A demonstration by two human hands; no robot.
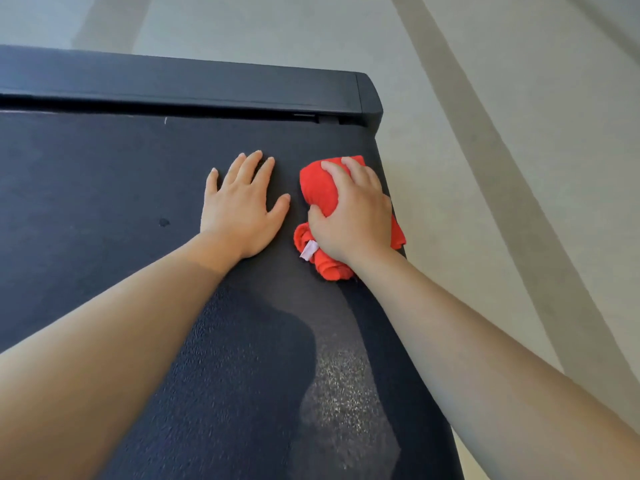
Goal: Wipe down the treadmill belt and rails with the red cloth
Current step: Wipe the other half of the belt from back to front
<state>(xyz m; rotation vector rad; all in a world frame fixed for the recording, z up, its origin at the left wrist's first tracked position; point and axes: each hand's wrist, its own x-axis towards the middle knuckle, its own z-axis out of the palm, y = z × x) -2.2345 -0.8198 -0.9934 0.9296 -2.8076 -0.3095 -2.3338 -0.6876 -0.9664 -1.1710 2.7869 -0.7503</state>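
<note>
The black treadmill belt [104, 188] fills most of the view, with a black rail [180, 83] along its far edge. My right hand [349, 216] grips a bunched red cloth [320, 188] and holds it down on the belt near the belt's right edge. A small white tag sticks out of the cloth by my wrist. My left hand [242, 206] lies flat on the belt just left of the cloth, fingers spread. A damp streak runs along the belt between my forearms.
A pale tiled floor [502, 98] surrounds the treadmill at the back and right, crossed by long shadow bands. A small dark spot [163, 222] marks the belt left of my left hand.
</note>
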